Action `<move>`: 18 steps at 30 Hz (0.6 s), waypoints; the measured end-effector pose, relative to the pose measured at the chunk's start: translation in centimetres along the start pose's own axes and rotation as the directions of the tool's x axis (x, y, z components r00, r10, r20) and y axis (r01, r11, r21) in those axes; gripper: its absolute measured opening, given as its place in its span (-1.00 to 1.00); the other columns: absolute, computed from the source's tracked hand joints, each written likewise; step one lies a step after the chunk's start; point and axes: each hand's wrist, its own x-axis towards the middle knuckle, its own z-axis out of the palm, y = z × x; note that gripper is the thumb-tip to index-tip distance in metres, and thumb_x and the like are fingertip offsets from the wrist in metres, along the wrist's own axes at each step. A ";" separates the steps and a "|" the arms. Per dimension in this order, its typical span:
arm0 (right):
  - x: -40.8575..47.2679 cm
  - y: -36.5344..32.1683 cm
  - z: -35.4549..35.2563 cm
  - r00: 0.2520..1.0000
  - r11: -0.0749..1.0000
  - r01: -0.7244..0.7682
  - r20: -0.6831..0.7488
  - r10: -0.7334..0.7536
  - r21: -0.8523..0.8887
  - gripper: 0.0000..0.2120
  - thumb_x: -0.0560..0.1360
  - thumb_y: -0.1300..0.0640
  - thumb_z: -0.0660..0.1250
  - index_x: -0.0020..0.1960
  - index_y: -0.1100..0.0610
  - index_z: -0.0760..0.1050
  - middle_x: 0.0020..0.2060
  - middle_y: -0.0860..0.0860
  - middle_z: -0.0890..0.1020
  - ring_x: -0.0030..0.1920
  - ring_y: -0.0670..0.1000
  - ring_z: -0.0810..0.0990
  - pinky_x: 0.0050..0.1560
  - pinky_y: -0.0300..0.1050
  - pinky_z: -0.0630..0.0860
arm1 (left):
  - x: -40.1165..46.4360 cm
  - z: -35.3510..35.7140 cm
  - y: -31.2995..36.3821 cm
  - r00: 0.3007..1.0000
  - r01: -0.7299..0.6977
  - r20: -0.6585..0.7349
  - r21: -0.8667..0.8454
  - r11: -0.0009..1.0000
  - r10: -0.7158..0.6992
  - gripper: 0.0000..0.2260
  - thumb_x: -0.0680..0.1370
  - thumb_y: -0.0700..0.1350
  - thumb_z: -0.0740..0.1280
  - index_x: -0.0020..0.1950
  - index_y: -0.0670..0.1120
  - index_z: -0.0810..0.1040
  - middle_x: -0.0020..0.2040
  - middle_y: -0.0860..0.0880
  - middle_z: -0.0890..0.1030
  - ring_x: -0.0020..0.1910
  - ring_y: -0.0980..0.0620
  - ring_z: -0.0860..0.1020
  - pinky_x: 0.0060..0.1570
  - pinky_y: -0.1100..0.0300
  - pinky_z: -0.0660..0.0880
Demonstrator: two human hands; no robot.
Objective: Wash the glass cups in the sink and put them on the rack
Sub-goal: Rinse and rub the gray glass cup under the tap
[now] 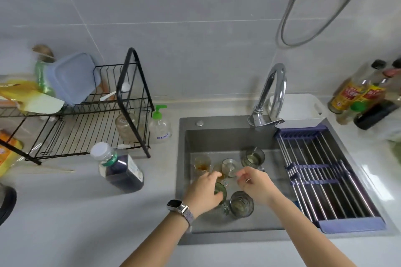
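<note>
Both forearms extended forward; left hand (pixel 205 191) fingers curled downward; right hand (pixel 256 183) loosely curled.

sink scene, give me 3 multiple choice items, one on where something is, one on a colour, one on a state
1. Where does the soap dispenser stand?
A. between the black dish rack and the sink
B. inside the sink
C. on the roll-up rack

2. What colour is the dispenser's pump top?
A. red
B. green
C. black

3. What is the left hand doing?
A. resting flat on the counter
B. turning the faucet
C. gripping a green glass cup in the sink

Answers:
1 A, it sits on the counter right of the black rack, left of the basin.
2 B, the pump is bright green.
3 C, its fingers curl round the cup; the right hand is beside it, and no water is visible at the faucet.
</note>
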 end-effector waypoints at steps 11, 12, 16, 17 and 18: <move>2.2 6.2 -7.0 0.999 0.999 0.034 -0.003 -0.034 0.019 -0.76 0.55 0.21 0.25 0.20 0.10 0.52 0.05 0.02 0.62 0.08 0.00 0.59 0.04 -0.32 0.42 | 4.5 3.7 6.3 0.991 0.103 -0.072 -0.102 0.989 -0.111 -0.57 0.58 0.00 0.26 0.45 0.04 0.34 0.14 0.06 0.55 0.09 0.09 0.53 0.08 0.18 0.53; 2.5 6.7 -7.6 0.999 0.999 0.042 -0.001 -0.042 0.017 -0.76 0.56 0.21 0.25 0.20 0.11 0.52 0.06 0.03 0.62 0.07 0.00 0.59 0.04 -0.31 0.43 | 4.9 3.9 6.7 0.989 0.111 -0.082 -0.102 0.989 -0.120 -0.58 0.58 0.01 0.26 0.45 0.05 0.34 0.15 0.07 0.55 0.09 0.09 0.53 0.07 0.19 0.53; 3.9 8.2 -9.6 0.999 0.999 0.036 -0.006 -0.036 0.028 -0.77 0.56 0.20 0.25 0.19 0.10 0.53 0.06 0.02 0.62 0.00 -0.03 0.58 -0.02 -0.33 0.41 | 5.4 4.7 8.1 0.981 0.155 -0.094 -0.125 0.980 -0.167 -0.60 0.57 0.05 0.25 0.41 0.07 0.38 0.13 0.12 0.54 0.07 0.11 0.54 0.07 0.12 0.56; 4.2 8.4 -10.1 0.999 0.999 0.039 -0.022 -0.038 0.033 -0.78 0.56 0.21 0.26 0.18 0.10 0.54 0.06 0.02 0.63 -0.03 -0.05 0.57 -0.03 -0.33 0.40 | 5.5 4.9 8.2 0.980 0.165 -0.090 -0.130 0.978 -0.177 -0.61 0.57 0.05 0.25 0.40 0.07 0.40 0.13 0.13 0.54 0.06 0.13 0.55 0.06 0.11 0.57; 4.6 8.6 -10.6 0.998 0.998 0.045 -0.042 -0.044 0.036 -0.78 0.55 0.22 0.27 0.18 0.11 0.55 0.06 0.02 0.64 -0.04 -0.07 0.55 -0.02 -0.32 0.41 | 5.5 5.2 8.4 0.979 0.171 -0.088 -0.135 0.976 -0.184 -0.63 0.57 0.05 0.25 0.38 0.07 0.42 0.13 0.13 0.54 0.04 0.14 0.56 0.05 0.12 0.57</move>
